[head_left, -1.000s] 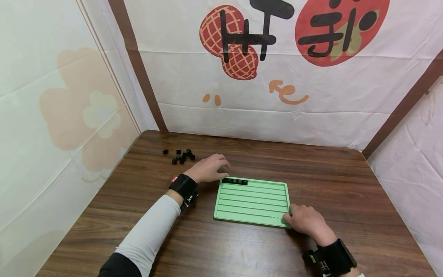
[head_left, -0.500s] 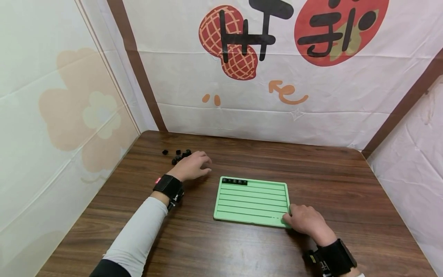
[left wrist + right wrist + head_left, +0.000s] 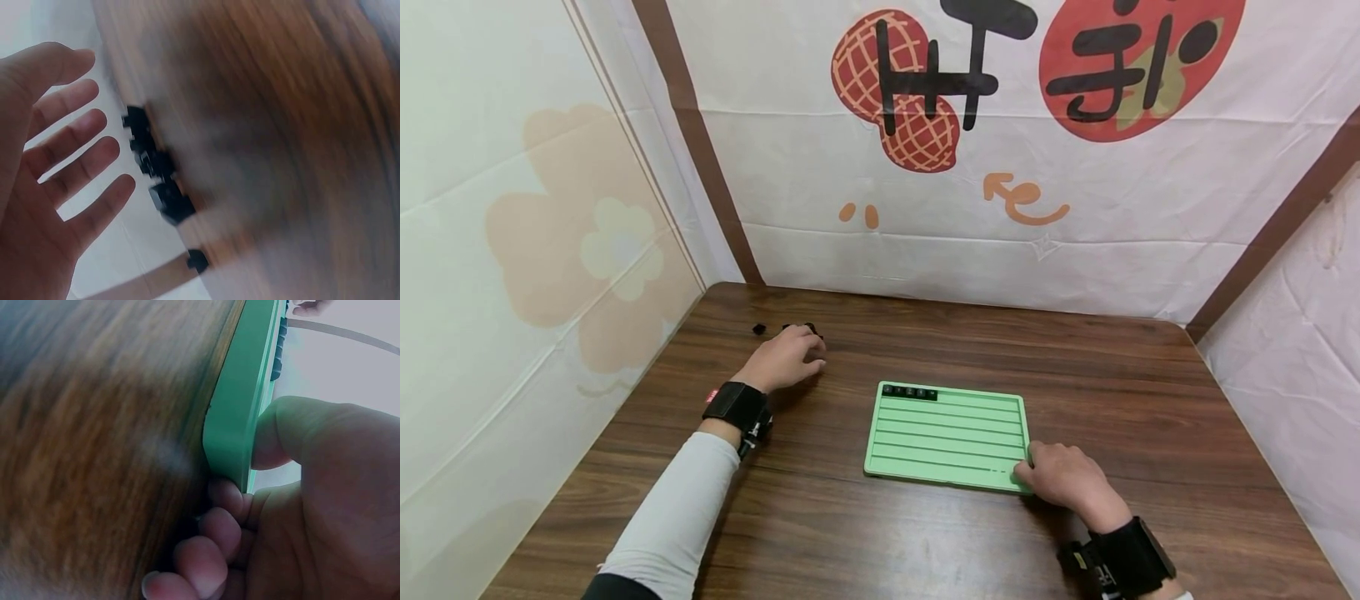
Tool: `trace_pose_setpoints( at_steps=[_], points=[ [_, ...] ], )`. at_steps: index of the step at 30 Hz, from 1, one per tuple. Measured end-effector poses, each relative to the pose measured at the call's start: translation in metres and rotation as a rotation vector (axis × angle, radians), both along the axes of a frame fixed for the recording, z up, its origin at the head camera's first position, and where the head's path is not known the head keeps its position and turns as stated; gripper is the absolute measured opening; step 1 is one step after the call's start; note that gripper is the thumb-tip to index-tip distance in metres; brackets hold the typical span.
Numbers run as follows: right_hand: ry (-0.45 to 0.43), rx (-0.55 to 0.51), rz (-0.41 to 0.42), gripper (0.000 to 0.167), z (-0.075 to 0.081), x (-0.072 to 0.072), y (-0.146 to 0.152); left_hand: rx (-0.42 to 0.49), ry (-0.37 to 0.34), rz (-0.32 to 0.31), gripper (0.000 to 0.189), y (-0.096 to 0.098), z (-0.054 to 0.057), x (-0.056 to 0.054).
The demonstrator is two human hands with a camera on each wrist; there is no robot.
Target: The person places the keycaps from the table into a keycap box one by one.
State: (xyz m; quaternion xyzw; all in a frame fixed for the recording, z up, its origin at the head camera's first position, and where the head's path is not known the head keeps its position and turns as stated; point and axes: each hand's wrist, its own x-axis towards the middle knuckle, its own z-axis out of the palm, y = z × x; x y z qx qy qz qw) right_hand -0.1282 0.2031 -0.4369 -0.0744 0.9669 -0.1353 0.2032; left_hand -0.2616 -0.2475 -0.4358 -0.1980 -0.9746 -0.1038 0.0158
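My left hand [image 3: 782, 360] hovers beside a loose group of small black keycaps [image 3: 161, 164] at the back left of the table, partly covering them in the head view. In the left wrist view its fingers are spread and relaxed, with nothing between them. A light green tray [image 3: 943, 439] with ridged rows lies flat at mid-table. Several black keycaps [image 3: 910, 392] sit side by side at the left end of its top row. At the tray's near right corner, my right hand [image 3: 1066, 477] pinches the edge, thumb on the rim and the other fingers curled beside the corner.
One keycap [image 3: 759, 329] lies apart, left of the group. The brown wooden table [image 3: 850, 533] ends at a printed white cloth [image 3: 790, 250] behind, with more cloth walls at both sides.
My left hand has moved left from the tray's far left corner to the loose keycaps, covering most of them. The right hand and the tray have stayed in place.
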Motion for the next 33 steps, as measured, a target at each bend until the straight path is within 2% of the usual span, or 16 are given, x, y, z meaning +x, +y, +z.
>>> trace_pose_setpoints(
  at_steps=[7, 18, 26, 33],
  points=[
    [-0.008, 0.007, -0.005, 0.018, 0.000, 0.000, 0.001, 0.006, -0.007, 0.048, 0.029, -0.015, 0.003, 0.002],
    [0.008, 0.002, -0.004, 0.018, -0.003, -0.001, 0.001, -0.025, -0.028, 0.172, 0.030, -0.031, 0.005, 0.001],
    [0.019, -0.001, -0.012, 0.019, -0.003, 0.000, 0.000, -0.040, -0.044, 0.191, 0.031, -0.039, 0.005, -0.001],
    [0.013, 0.001, -0.014, 0.019, -0.001, 0.000, 0.000, -0.034, -0.055, 0.184, 0.029, -0.043, 0.004, 0.001]
  ],
)
